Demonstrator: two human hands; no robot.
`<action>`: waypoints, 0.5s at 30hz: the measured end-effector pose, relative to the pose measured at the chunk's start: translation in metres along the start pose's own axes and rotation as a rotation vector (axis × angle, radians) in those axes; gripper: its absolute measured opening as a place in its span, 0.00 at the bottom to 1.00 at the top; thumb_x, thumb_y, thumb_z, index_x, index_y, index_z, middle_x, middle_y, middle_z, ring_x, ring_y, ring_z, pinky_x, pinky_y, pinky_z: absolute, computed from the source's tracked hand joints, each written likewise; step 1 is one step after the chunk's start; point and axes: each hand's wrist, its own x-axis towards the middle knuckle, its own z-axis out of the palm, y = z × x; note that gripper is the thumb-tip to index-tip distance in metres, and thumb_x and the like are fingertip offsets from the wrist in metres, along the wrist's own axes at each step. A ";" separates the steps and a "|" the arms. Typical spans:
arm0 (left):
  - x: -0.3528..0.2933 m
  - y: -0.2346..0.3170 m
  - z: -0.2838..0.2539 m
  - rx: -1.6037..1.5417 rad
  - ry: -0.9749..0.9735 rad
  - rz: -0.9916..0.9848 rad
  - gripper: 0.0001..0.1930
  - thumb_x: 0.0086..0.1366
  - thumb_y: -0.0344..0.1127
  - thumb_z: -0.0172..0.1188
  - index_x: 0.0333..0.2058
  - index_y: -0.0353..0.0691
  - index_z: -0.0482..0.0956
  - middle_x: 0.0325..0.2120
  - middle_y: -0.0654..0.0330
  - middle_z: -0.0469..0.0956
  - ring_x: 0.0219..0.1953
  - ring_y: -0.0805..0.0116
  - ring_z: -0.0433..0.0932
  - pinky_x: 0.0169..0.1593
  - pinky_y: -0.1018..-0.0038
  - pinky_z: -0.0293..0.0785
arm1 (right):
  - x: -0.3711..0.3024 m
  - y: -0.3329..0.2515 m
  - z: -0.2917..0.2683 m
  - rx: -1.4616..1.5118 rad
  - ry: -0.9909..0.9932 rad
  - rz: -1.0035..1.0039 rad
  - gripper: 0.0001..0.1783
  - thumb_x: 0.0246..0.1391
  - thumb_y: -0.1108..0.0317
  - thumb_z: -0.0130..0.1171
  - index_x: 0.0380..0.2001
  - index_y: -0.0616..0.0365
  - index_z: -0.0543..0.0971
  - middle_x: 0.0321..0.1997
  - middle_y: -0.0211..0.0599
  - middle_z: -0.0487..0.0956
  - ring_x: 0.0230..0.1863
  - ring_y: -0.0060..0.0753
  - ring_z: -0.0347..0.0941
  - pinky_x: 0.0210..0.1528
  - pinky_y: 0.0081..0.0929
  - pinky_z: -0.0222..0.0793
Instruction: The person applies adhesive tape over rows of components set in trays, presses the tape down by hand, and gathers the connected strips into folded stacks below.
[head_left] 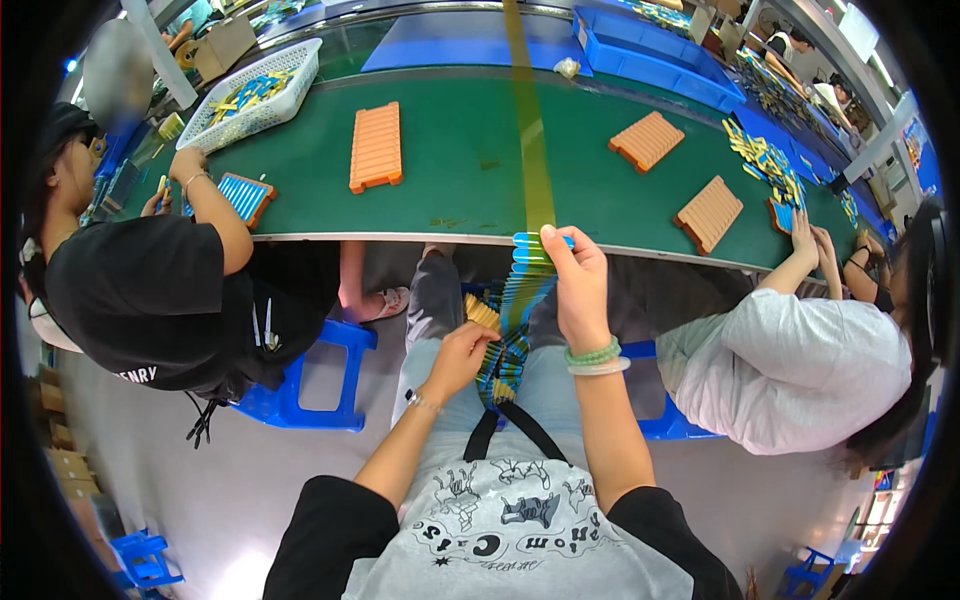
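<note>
A long band of translucent amber tape (532, 150) runs from the far side over the table edge towards me. Blue flat sticks (522, 268) lie side by side on its near end, forming a taped strip. My right hand (580, 285) is closed on this strip just off the table edge, thumb on top. Lower and to the left, my left hand (462, 355) has its fingers curled against the strip's folded part, beside some yellow sticks (482, 312). The folds of the strip (508, 365) pile up over my lap; my left fingertips are partly hidden there.
Orange ridged trays (376, 147) lie on the green table (450, 130). A white basket (262, 100) of sticks stands far left, a blue bin (655, 62) far right. Seated co-workers (150, 270) on both sides handle trays. Blue stools (310, 385) flank me.
</note>
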 end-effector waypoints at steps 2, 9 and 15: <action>0.031 0.089 -0.038 0.035 0.148 0.238 0.09 0.52 0.16 0.53 0.30 0.35 0.79 0.31 0.54 0.80 0.35 0.59 0.80 0.39 0.69 0.74 | -0.001 -0.013 -0.007 -0.030 -0.004 -0.014 0.09 0.61 0.67 0.58 0.28 0.58 0.77 0.25 0.22 0.76 0.25 0.08 0.68 0.28 0.12 0.63; 0.007 0.291 -0.151 0.384 0.642 0.935 0.02 0.58 0.33 0.57 0.27 0.50 0.75 0.27 0.70 0.72 0.33 0.70 0.71 0.40 0.66 0.64 | 0.005 -0.023 0.015 -0.024 -0.144 -0.004 0.09 0.60 0.66 0.59 0.27 0.57 0.76 0.26 0.22 0.77 0.27 0.09 0.68 0.29 0.12 0.63; 0.005 0.319 -0.165 0.357 0.692 1.018 0.08 0.67 0.40 0.51 0.36 0.62 0.80 0.38 0.85 0.73 0.42 0.79 0.70 0.53 0.70 0.59 | 0.005 -0.008 0.016 -0.026 -0.144 0.047 0.09 0.61 0.65 0.58 0.28 0.57 0.75 0.27 0.22 0.77 0.27 0.09 0.67 0.31 0.12 0.63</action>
